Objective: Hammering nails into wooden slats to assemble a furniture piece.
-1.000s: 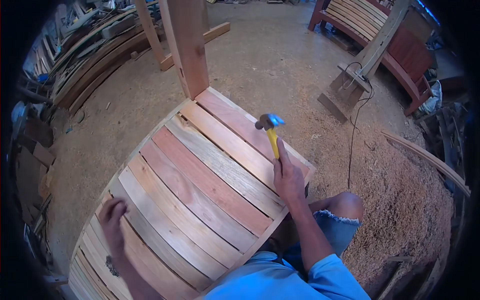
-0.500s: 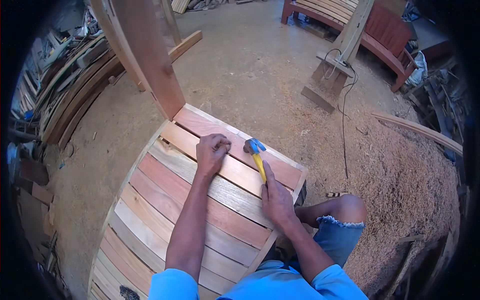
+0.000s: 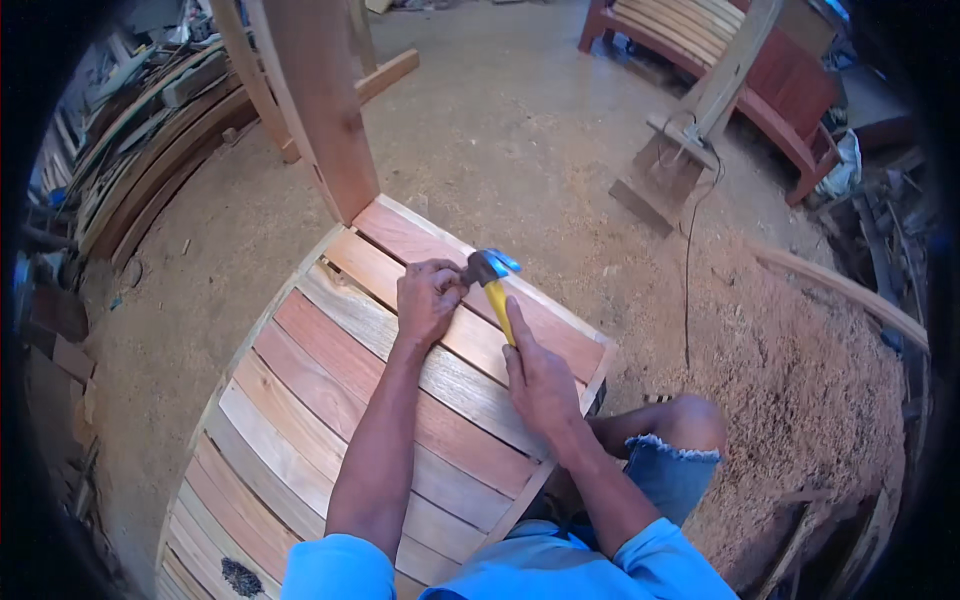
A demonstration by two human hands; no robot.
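Note:
My right hand (image 3: 545, 385) grips the yellow handle of a claw hammer (image 3: 494, 295). Its dark and blue head is right beside the fingertips of my left hand (image 3: 430, 300), over the slats near the far edge. My left fingers are pinched together at the wood; what they hold, if anything, is too small to make out. Beneath both hands lies a slatted wooden panel (image 3: 465, 385) of pinkish and pale boards with narrow gaps, set in a frame. A dark pile of small bits, perhaps nails (image 3: 240, 577), rests on the slats at the lower left.
A wide upright board (image 3: 318, 110) rises at the panel's far left corner. Curved timbers (image 3: 170, 165) are stacked at the left. A post on a wooden base (image 3: 660, 175) with a hanging cord stands at the far right, before a red bench (image 3: 770, 125). Sawdust (image 3: 800, 370) covers the right floor.
The hammer has swung left, bringing its head up to my left fingertips. My right hand moved slightly left and up with it; my left hand stays pinched near the same spot.

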